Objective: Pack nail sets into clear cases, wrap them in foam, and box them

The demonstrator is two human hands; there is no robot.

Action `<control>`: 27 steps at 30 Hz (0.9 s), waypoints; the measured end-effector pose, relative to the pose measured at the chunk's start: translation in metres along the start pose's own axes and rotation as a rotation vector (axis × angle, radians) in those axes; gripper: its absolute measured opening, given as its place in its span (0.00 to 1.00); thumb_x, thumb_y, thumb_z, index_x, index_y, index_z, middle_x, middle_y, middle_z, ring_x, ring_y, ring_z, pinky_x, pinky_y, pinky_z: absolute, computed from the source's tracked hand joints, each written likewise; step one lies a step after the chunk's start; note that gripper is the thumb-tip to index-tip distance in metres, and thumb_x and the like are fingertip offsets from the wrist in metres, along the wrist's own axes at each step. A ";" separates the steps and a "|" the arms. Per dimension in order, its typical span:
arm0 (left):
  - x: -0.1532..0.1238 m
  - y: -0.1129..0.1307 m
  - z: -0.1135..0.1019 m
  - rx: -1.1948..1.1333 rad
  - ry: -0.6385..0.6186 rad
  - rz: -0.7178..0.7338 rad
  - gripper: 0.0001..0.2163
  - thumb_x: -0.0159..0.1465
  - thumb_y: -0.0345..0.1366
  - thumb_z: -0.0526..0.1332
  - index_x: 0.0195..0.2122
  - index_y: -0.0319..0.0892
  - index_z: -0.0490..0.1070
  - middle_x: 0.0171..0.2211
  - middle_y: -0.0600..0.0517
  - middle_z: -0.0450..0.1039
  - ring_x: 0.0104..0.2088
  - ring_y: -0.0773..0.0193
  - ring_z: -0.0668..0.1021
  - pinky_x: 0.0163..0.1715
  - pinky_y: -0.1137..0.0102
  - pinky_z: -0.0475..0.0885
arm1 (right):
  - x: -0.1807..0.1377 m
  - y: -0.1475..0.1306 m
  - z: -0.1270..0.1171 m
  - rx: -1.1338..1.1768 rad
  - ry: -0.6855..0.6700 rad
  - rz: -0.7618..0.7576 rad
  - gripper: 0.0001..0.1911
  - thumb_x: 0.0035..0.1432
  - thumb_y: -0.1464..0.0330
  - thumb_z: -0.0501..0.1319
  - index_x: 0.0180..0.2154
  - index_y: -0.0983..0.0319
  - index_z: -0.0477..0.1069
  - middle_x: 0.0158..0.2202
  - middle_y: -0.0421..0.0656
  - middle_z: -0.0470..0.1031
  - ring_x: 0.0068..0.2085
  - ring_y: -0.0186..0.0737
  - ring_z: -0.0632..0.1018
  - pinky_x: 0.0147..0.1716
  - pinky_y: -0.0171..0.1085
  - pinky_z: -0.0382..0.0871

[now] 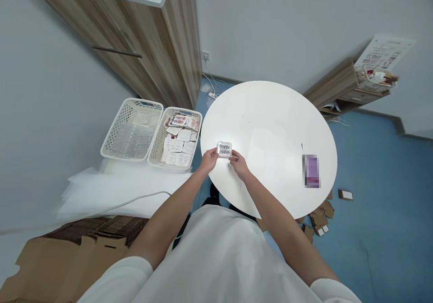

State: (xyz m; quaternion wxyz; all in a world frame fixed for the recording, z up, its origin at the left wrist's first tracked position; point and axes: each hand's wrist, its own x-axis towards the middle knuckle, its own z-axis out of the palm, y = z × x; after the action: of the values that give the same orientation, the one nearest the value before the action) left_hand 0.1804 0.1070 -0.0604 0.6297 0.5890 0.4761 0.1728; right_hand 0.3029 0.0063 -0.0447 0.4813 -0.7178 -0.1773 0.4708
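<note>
One round white table (pixel 270 109), two white perforated plastic baskets (pixel 114 123) beside it

The left basket holds clear plastic packaging (pixel 135 134); the right basket (pixel 157 146), printed cards (pixel 179 146), too many for me to count; at the table's near-left part, the fingers of the left hand (pixel 209 160) and right hand (pixel 239 164) grip opposite sides of one small clear rectangular plastic case (pixel 224 149); inside it, two rows of dark pieces (pixel 224 147).

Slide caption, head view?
Left hand and right hand hold a small case at a round white table, baskets nearby.
</note>
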 end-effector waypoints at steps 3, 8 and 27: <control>-0.011 0.001 0.019 0.051 -0.035 0.035 0.17 0.57 0.32 0.57 0.48 0.38 0.67 0.45 0.46 0.70 0.41 0.64 0.74 0.44 0.68 0.67 | -0.019 0.006 -0.021 0.015 0.077 -0.024 0.29 0.43 0.72 0.56 0.51 0.59 0.62 0.52 0.45 0.65 0.43 0.37 0.71 0.42 0.39 0.67; -0.031 0.002 0.065 0.144 -0.156 0.152 0.16 0.57 0.34 0.58 0.47 0.40 0.68 0.40 0.48 0.71 0.38 0.65 0.74 0.41 0.69 0.69 | -0.060 0.016 -0.072 0.025 0.201 -0.057 0.25 0.44 0.70 0.57 0.48 0.59 0.64 0.49 0.45 0.68 0.41 0.38 0.73 0.40 0.39 0.68; -0.107 -0.003 0.151 0.559 -0.366 0.311 0.10 0.57 0.34 0.51 0.37 0.43 0.70 0.34 0.51 0.69 0.34 0.63 0.71 0.35 0.70 0.67 | -0.119 0.084 -0.184 -0.003 0.000 -0.010 0.25 0.45 0.74 0.56 0.48 0.59 0.65 0.51 0.45 0.68 0.46 0.40 0.73 0.45 0.40 0.67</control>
State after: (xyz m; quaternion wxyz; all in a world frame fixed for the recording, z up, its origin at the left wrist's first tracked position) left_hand 0.2481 -0.0642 -0.0424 0.4855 0.8247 0.2892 0.0217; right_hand 0.3827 -0.2145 -0.0395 0.4824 -0.7178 -0.1814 0.4682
